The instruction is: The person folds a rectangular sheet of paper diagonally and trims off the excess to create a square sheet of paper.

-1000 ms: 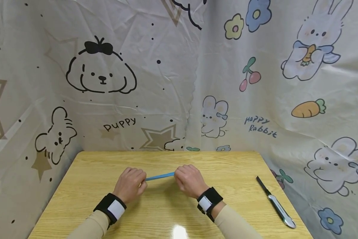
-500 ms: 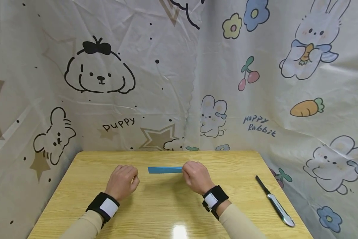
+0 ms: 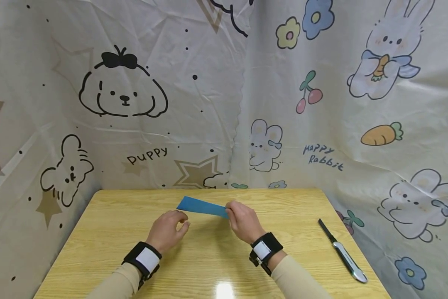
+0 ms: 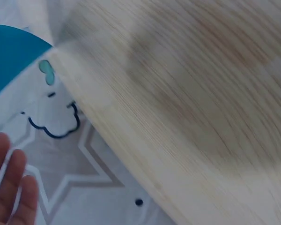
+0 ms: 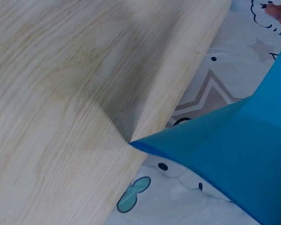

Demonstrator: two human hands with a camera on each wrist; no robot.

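Note:
A thin sheet of blue paper [image 3: 203, 207] is held up above the wooden table in the head view. My right hand [image 3: 245, 222] pinches its right end between thumb and fingers. My left hand [image 3: 167, 230] lies just below the sheet's left end, thumb apart from the fingers, gripping nothing; whether it touches the edge I cannot tell. In the left wrist view its fingers [image 4: 14, 187] look straight, with a corner of blue paper [image 4: 16, 56] above them. The right wrist view shows the paper [image 5: 225, 154] bowed, with one pointed corner; my right fingers are out of that view.
A knife [image 3: 342, 251] with a black blade and a grey handle lies at the right side of the wooden table [image 3: 209, 265]. Behind the table hangs a pale curtain [image 3: 209, 104] printed with cartoon animals.
My left hand let go of the paper's left end and drew away leftward, then came back beside it with fingers loosened. The right hand kept hold; the sheet's left end tilted up, showing more face.

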